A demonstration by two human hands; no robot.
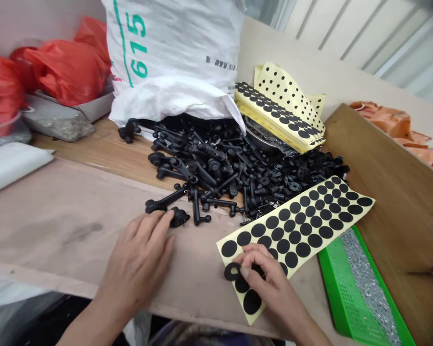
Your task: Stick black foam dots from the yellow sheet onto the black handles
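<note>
My left hand [139, 257] reaches over the bench with its fingers stretched out. Its fingertips are at a black crank handle [169, 198] and a small round black part [179, 217]; whether they press on them I cannot tell. My right hand [267, 276] is over the near end of a yellowish sheet of round black stickers [308, 223]. Thumb and finger pinch a black round sticker [232, 271], with a pale spot in its middle, which juts past the sheet's left edge. Beyond both hands spreads a pile of black crank handles [205, 168].
A white woven sack [176, 53] stands behind the pile. More sticker sheets [281, 113] lie over a metal bowl. At right are a green basket [334, 293] of small metal pieces and a wooden board [386, 192]. Red plastic bags [70, 67] stand at left.
</note>
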